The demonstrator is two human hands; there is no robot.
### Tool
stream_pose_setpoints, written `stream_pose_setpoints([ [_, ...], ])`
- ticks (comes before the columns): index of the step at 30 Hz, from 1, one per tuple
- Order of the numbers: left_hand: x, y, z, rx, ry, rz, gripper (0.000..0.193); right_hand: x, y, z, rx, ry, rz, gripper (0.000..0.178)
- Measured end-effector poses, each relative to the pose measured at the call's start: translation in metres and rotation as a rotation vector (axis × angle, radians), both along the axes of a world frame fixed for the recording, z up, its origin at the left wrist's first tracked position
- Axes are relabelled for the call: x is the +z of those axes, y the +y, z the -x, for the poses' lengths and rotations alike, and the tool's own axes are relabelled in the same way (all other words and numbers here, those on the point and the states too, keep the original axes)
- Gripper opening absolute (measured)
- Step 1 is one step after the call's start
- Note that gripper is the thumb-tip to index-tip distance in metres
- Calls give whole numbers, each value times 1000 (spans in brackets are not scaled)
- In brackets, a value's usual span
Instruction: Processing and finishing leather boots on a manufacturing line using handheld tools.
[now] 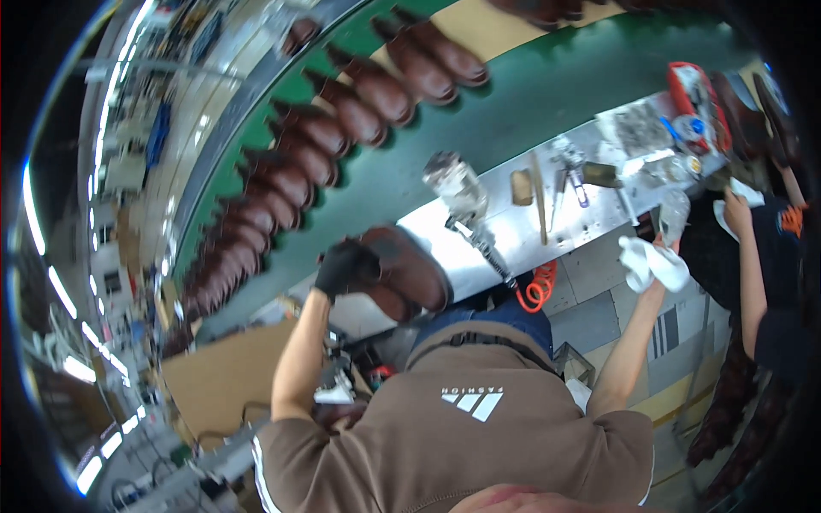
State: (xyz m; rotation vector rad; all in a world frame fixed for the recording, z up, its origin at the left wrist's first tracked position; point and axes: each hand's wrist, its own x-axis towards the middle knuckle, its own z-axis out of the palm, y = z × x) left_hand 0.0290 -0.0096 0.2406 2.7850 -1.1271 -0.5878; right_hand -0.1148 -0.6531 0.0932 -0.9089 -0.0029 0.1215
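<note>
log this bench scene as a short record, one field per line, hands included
left hand: black glove, on brown shoes
right hand: holding white cloth, fingers mostly hidden
metal bench: thin tan stick
green surface: curving row of shoes
bench edge: orange coiled hose

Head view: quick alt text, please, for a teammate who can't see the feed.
A person's black-gloved left hand is on two brown shoes beside a metal bench; the right hand holds a white cloth. Beyond the bench, a row of shoes curves along a green belt, and a co-worker is at the right.
</note>
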Motion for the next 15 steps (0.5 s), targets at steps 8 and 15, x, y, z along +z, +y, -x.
stream_pose_setpoints([
  [8, 5, -42, -21, 328, 914, 311, 26, 52, 30, -52, -1264, 418, 781, 34],
  [15, 57, -98, -15, 307, 1248, 560, 28, 58, 19, -97, -934, 57, 1696, 38],
])
